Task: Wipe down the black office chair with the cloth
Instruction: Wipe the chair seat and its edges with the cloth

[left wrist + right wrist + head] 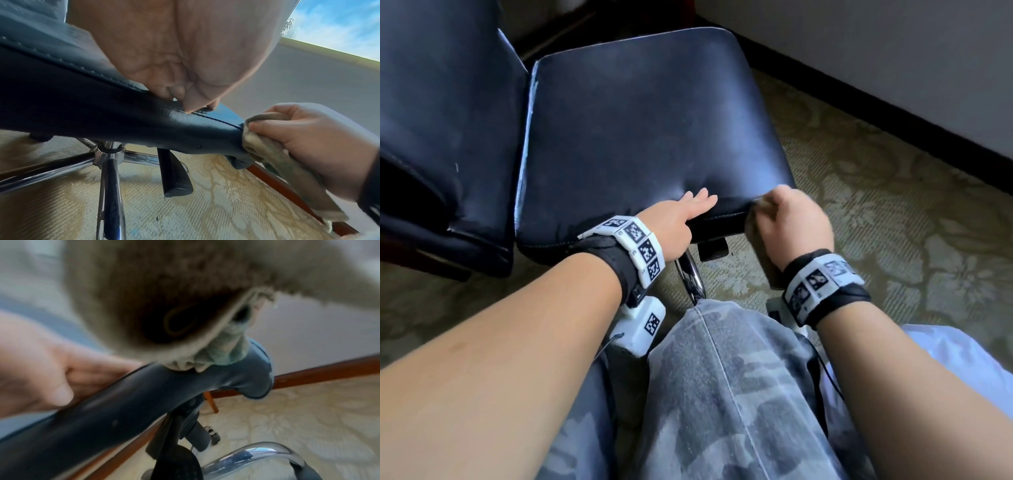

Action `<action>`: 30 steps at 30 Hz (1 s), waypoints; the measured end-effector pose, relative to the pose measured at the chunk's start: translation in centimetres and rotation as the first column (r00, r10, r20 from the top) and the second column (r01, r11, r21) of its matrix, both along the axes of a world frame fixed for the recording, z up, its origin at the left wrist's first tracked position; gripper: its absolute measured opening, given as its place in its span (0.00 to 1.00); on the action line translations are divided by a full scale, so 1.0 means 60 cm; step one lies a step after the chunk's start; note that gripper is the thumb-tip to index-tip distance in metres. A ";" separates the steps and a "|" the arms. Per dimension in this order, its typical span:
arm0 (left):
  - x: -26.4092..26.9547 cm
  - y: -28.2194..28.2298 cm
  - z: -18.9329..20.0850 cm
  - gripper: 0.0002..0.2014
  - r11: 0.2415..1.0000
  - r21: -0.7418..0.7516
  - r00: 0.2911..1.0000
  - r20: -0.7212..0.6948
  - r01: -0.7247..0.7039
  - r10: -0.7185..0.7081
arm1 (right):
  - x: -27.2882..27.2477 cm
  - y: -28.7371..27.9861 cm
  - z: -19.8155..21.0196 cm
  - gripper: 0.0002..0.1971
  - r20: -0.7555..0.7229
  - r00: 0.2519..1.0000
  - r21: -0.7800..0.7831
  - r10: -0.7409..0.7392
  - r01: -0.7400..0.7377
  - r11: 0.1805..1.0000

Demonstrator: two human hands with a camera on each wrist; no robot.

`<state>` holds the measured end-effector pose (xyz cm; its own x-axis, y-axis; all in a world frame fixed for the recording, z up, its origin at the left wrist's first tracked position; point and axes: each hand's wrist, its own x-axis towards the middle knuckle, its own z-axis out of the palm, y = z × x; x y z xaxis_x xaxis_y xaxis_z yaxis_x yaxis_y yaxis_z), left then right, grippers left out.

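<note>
At the near edge of the seat, right in front of my knees, I see one cloth [265,151] bunched against the corner of the black office chair [640,130]. The cloth is a brownish-tan terry rag with a greenish patch; its long axis runs from the seat edge down and back toward my right wrist, the loose tail hanging below the fist. My right hand [796,219] is curled round it, thumb on top, pressing the wad onto the front rim of the cushion.

The chair is one seat pad in dark, slightly scuffed leather with a stitched seam along the front edge. From the head view the seat's front edge faces me and the pad stretches away toward the wall [893,51]. Under it I count one chrome star base [107,155] with several spokes, and one black lever [174,175] hanging down.

My left hand [681,214] lies on the same front edge just beside the right one, fingers straight on top of the cushion, thumb against the rim, holding nothing.

A second dark padded seat [441,120] stands touching the chair's left side. Patterned carpet [893,222] covers the floor.
</note>
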<state>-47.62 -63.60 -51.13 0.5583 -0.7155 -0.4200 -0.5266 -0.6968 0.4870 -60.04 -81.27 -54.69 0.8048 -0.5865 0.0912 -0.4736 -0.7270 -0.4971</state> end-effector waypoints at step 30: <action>0.001 0.001 -0.005 0.47 0.998 -0.063 0.997 -0.074 -0.021 0.017 | 0.010 0.005 0.006 0.10 -0.102 0.970 -0.143 0.220 -0.234 0.962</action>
